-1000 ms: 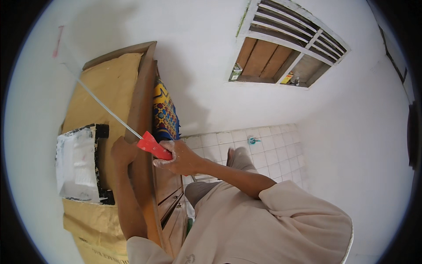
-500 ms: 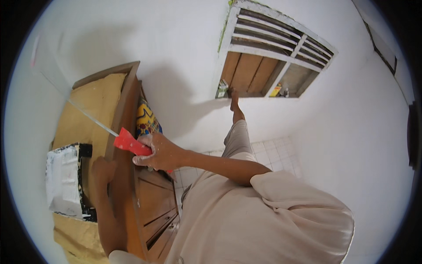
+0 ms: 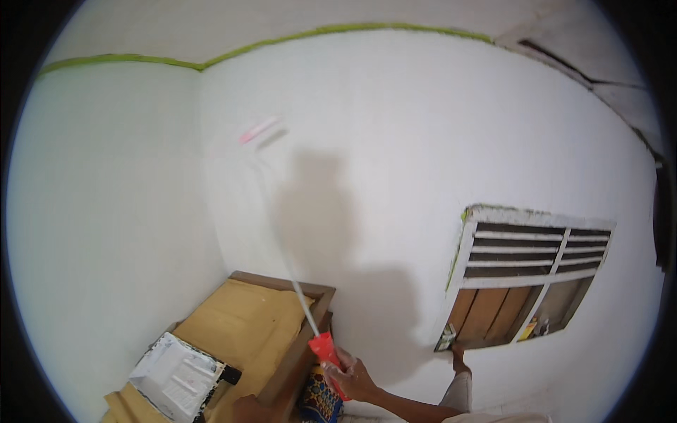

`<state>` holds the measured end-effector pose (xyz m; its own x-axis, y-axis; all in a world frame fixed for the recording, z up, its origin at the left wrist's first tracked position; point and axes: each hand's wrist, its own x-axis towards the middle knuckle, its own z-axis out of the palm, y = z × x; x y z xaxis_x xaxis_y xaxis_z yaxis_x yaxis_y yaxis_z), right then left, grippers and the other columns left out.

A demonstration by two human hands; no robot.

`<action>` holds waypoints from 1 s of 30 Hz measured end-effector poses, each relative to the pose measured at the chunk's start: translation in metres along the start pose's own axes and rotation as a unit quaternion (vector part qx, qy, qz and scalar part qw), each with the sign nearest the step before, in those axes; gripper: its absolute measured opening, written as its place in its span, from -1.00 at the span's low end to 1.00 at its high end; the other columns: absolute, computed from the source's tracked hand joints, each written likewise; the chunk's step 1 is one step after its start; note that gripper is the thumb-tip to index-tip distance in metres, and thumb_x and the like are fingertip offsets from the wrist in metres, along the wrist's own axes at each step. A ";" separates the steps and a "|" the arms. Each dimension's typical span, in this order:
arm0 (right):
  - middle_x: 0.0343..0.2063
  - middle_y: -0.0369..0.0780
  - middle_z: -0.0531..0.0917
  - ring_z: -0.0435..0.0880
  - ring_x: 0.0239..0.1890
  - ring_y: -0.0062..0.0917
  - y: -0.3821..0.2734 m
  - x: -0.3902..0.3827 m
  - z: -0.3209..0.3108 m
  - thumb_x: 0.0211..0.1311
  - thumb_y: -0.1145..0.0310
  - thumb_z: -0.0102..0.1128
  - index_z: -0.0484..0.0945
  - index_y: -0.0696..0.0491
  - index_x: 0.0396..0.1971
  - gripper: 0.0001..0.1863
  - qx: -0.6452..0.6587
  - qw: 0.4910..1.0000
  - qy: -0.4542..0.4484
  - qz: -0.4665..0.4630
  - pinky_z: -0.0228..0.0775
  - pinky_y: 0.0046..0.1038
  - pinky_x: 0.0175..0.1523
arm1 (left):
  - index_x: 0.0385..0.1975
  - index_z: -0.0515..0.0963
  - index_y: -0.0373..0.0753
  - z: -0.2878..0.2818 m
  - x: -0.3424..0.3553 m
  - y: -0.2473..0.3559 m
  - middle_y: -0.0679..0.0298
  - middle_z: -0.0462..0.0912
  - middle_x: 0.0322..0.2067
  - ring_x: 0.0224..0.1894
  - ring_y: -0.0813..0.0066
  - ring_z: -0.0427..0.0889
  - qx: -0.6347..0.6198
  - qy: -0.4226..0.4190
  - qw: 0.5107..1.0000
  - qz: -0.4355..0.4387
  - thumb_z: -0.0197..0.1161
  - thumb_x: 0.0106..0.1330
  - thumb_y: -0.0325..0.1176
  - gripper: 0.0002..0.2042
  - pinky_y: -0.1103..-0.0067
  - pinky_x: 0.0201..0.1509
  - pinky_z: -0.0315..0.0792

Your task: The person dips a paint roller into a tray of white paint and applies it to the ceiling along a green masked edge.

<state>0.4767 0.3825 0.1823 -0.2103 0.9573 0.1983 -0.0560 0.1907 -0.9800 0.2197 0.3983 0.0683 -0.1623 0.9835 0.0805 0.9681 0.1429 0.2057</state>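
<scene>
My right hand [image 3: 351, 377], with white smears on its fingers, is closed round the red handle of a paint roller [image 3: 324, 350]. Its thin metal rod runs up and away to a white and pink roller head [image 3: 261, 130], blurred, at the white wall [image 3: 381, 141]; whether it touches cannot be told. My left hand [image 3: 248, 409] shows only partly at the lower edge, against the cabinet top beside the paint tray, its fingers not distinguishable. The paint tray [image 3: 180, 377], coated in white paint with dark edges, rests on brown paper [image 3: 247, 317] over the wooden cabinet [image 3: 321, 299].
A slatted window [image 3: 515, 247] with boards stands at right. My foot [image 3: 460, 356] is on its sill by a small can [image 3: 447, 337]; a yellow item [image 3: 527, 330] sits farther right. Patterned cloth [image 3: 321, 398] hangs beside the cabinet. Green edging [image 3: 338, 29] lines the wall's top.
The view has tilted up toward the wall and ceiling. My right hand has swung the roller from over the cabinet's left side up to the wall near the corner.
</scene>
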 end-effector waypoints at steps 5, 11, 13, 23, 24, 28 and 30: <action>-0.66 -0.26 0.46 0.44 -0.73 -0.59 -0.055 0.067 0.028 0.34 0.25 0.00 0.35 0.10 -0.22 -0.78 0.027 0.989 0.099 -0.107 0.30 -0.56 -0.60 | -0.51 0.64 -0.28 0.071 0.029 -0.051 -0.03 0.65 -0.38 -0.29 0.01 0.66 0.010 -0.022 0.997 0.068 0.23 -0.04 0.14 -0.50 0.27 -0.14 0.50; -0.65 -0.28 0.42 0.40 -0.73 -0.61 -0.139 0.153 0.048 0.35 0.23 -0.02 0.36 0.05 -0.28 -0.81 0.090 0.970 0.108 -0.198 0.30 -0.54 -0.63 | -0.52 0.64 -0.26 0.047 0.024 -0.062 0.01 0.66 -0.44 -0.33 0.05 0.66 -0.042 0.009 0.972 0.229 0.22 -0.03 0.14 -0.52 0.32 -0.19 0.51; -0.65 -0.28 0.42 0.39 -0.73 -0.60 -0.152 0.181 0.054 0.35 0.23 -0.01 0.35 0.04 -0.31 -0.81 0.104 0.967 0.087 -0.216 0.30 -0.54 -0.64 | -0.51 0.65 -0.25 0.045 0.024 -0.062 0.01 0.66 -0.43 -0.32 0.06 0.67 -0.046 -0.033 0.978 0.201 0.21 -0.04 0.16 -0.50 0.33 -0.18 0.52; -0.66 -0.28 0.41 0.38 -0.72 -0.59 -0.206 0.262 0.117 0.33 0.25 0.00 0.32 0.06 -0.37 -0.81 0.110 0.958 0.083 -0.252 0.29 -0.53 -0.64 | -0.42 0.67 -0.23 0.037 0.030 -0.065 0.05 0.68 -0.41 -0.28 0.14 0.69 -0.049 -0.153 0.974 0.160 0.15 -0.07 0.24 -0.43 0.37 -0.15 0.53; -0.66 -0.28 0.41 0.38 -0.72 -0.59 -0.210 0.267 0.119 0.33 0.25 0.00 0.32 0.06 -0.37 -0.81 0.110 0.958 0.083 -0.251 0.29 -0.53 -0.64 | -0.41 0.67 -0.23 0.032 0.031 -0.064 0.06 0.69 -0.40 -0.27 0.14 0.69 -0.029 -0.174 0.970 0.168 0.14 -0.09 0.24 -0.42 0.38 -0.13 0.53; -0.66 -0.28 0.41 0.39 -0.72 -0.59 -0.225 0.281 0.116 0.33 0.25 0.01 0.33 0.05 -0.36 -0.81 0.108 0.952 0.089 -0.273 0.29 -0.54 -0.65 | -0.41 0.67 -0.23 0.038 0.030 -0.061 0.06 0.68 -0.40 -0.26 0.14 0.69 -0.037 -0.168 0.978 0.121 0.16 -0.10 0.21 -0.44 0.37 -0.12 0.52; -0.66 -0.28 0.42 0.39 -0.72 -0.59 -0.234 0.285 0.113 0.33 0.24 0.02 0.34 0.05 -0.35 -0.81 0.116 0.949 0.096 -0.276 0.29 -0.55 -0.64 | -0.39 0.67 -0.23 0.037 0.031 -0.060 0.06 0.68 -0.38 -0.25 0.14 0.69 -0.032 -0.168 0.976 0.134 0.16 -0.10 0.18 -0.46 0.36 -0.13 0.53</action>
<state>0.3194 0.5863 0.4698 0.0937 0.7509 0.6537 -0.3241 0.6438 -0.6931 0.1633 0.4248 0.0225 0.1768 0.9672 -0.1826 0.9518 -0.1208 0.2818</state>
